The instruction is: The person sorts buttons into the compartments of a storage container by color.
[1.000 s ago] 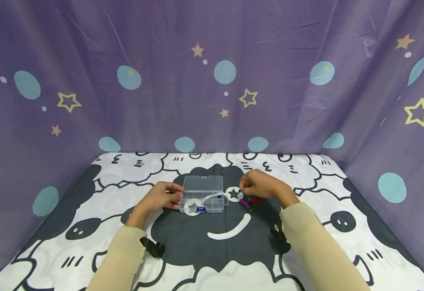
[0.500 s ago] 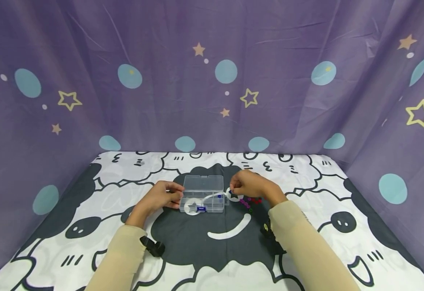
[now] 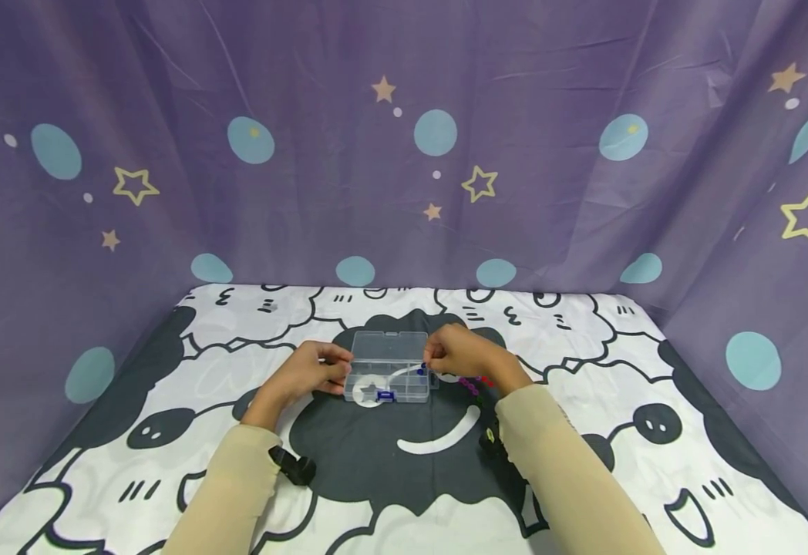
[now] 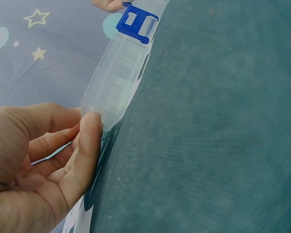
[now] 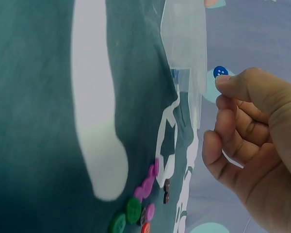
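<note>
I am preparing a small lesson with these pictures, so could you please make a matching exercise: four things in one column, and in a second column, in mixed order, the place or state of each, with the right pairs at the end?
Column 1
1. Blue four-hole button
2. Left hand
3. Green buttons
4. Lid

Column 2
A. On the cloth, beside pink buttons
B. Pinched by the right hand
C. Tipped open
D. Holding one end of the clear plastic box

Right pairs: 1-B, 2-D, 3-A, 4-C
</note>
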